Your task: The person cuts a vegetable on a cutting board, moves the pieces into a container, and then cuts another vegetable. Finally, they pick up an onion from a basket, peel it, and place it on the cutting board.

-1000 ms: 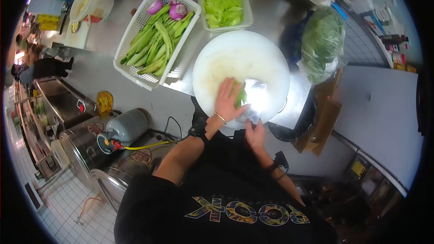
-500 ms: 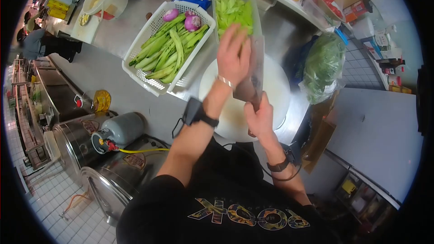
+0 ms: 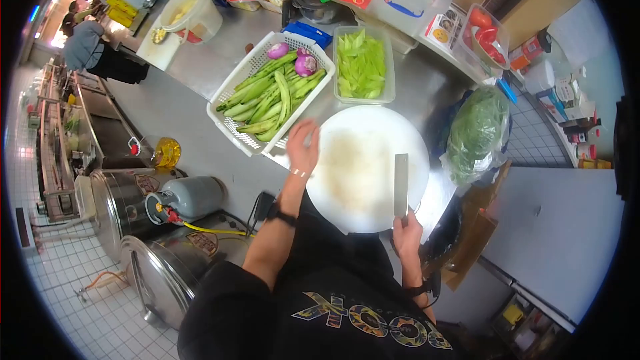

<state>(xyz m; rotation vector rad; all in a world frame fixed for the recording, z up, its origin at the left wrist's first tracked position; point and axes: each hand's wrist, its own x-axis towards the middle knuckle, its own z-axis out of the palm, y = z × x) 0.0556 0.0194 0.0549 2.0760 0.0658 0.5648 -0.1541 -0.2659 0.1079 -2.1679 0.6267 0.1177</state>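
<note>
My right hand (image 3: 407, 235) is closed around the handle of a cleaver (image 3: 401, 183), its blade over the right part of a round white chopping board (image 3: 367, 160). Damp brownish stains mark the board's middle. My left hand (image 3: 303, 150) holds nothing visible, its fingers loosely bent and apart. It hovers at the board's left edge, close to the near corner of a white perforated basket (image 3: 223, 123). Long green striped vegetables (image 3: 267, 103) fill the basket, with purple onions (image 3: 306, 65) at its far end. Beyond the board, a clear plastic tub (image 3: 367, 99) holds sliced pale-green vegetable pieces (image 3: 361, 65).
A bagged green vegetable (image 3: 479, 130) lies right of the board. Tomatoes (image 3: 485, 37) sit in a tub at the back right. A white bucket (image 3: 200, 17) stands at the far left. Left and below are a gas cylinder (image 3: 193, 197) and steel drums. A person (image 3: 87, 50) bends over farther back.
The cleaver has come back from beside the tub to over the board. My left hand has left the tub and moved down and left towards the basket. The camera view has shifted.
</note>
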